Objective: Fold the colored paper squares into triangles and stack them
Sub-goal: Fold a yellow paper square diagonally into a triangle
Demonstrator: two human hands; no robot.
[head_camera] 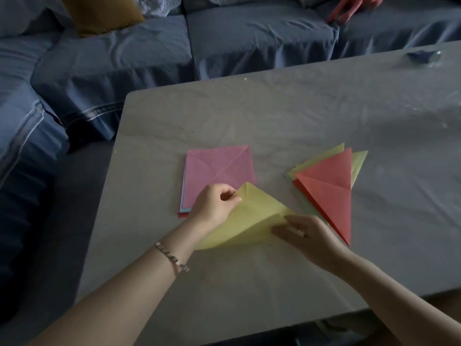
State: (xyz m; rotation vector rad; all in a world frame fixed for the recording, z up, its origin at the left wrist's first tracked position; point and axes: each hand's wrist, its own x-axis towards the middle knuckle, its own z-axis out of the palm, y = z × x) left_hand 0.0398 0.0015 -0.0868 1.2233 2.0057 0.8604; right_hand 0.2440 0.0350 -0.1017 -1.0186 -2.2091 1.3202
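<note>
Pinching the yellow paper (254,216): left hand (214,206) at its top edge, right hand (308,234) at its corner.

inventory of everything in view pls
yellow sheet: 1, yellow, table front, half folded
square stack: 1, pink on top, left of centre
triangle stack: 1, red over yellow-green, right of squares
table: 1, grey, centre
sofa: 1, blue, behind and left
cushion: 1, mustard, on sofa
small object: 1, dark blue, table's far right
second person's hand: 1, sofa top right
bracelet: 1, silver, left wrist
left hand: 1, pinches yellow sheet's top corner
right hand: 1, pinches its right side
</note>
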